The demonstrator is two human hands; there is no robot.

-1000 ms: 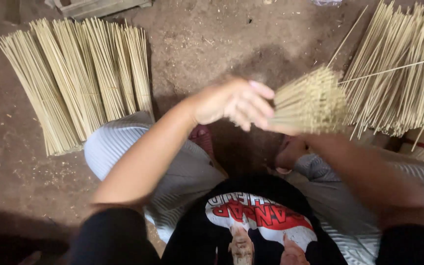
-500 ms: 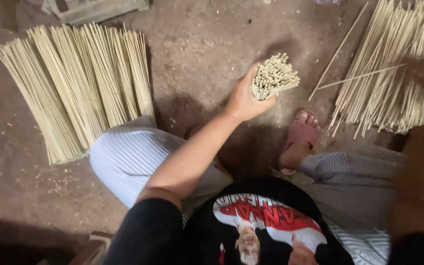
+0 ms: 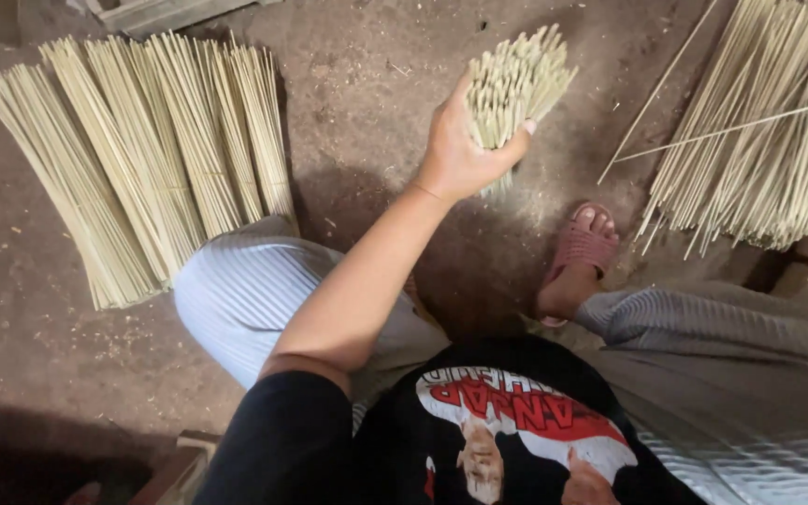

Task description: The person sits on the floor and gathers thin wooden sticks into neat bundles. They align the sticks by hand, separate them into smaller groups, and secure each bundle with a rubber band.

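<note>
My left hand (image 3: pixel 460 154) is closed around a bundle of thin pale sticks (image 3: pixel 513 79), gripping it near its lower part, thumb on the right side and fingers wrapped behind. The bundle stands nearly upright over the dirt floor (image 3: pixel 376 112), cut ends facing up toward the camera; I judge the grip low so the ends stay level and visible. Whether its foot touches the floor I cannot tell, as my hand and the sticks themselves hide it.

My right hand is not in view, so I cannot say whether it is open or holding anything.

To my left, a fan of sorted stick bundles (image 3: pixel 133 159) lies flat on the floor, spread side by side with near ends roughly aligned, just beside my left knee in striped light trousers (image 3: pixel 254 290). To my right, a looser heap of sticks (image 3: pixel 769 131) lies well apart from the held bundle, with a few single sticks crossing it. My foot in a pink sandal (image 3: pixel 582 248) rests on the floor between the held bundle and that heap
</note>
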